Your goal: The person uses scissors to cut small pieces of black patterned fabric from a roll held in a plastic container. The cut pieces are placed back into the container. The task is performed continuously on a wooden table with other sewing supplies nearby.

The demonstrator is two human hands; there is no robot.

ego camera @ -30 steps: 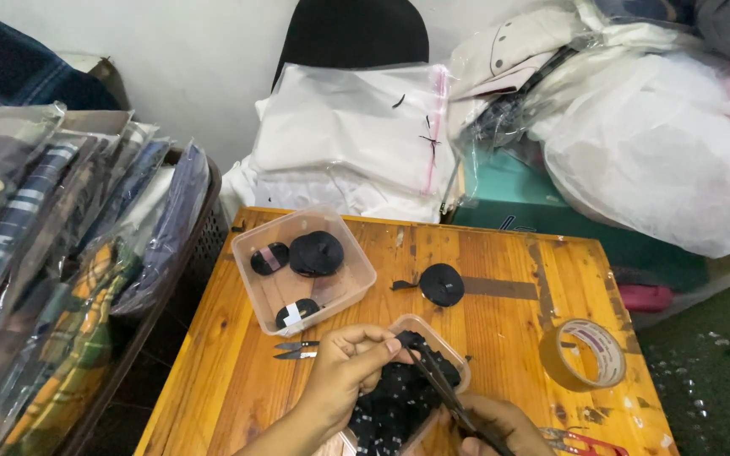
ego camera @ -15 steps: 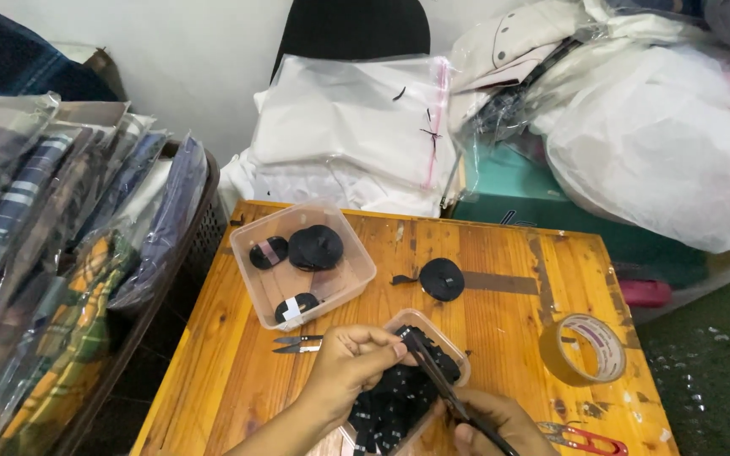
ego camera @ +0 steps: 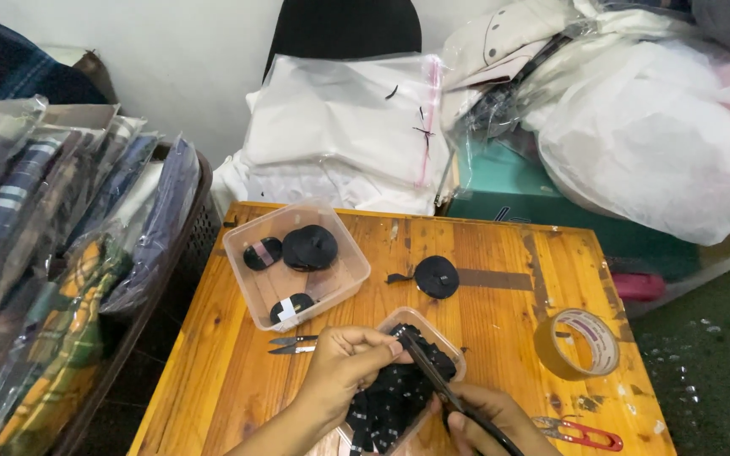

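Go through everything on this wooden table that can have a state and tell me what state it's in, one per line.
Large plastic tub: lidless, three black rolls inside.
Small plastic tub: open, filled with black pieces.
Left hand: pinching a black strip.
Right hand: gripping a dark tool.
Thread snips: lying flat, untouched.
Tape roll: lying flat.

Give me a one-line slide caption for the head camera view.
Left hand and right hand handle a black strip over a small clear tub of black pieces on a wooden table.
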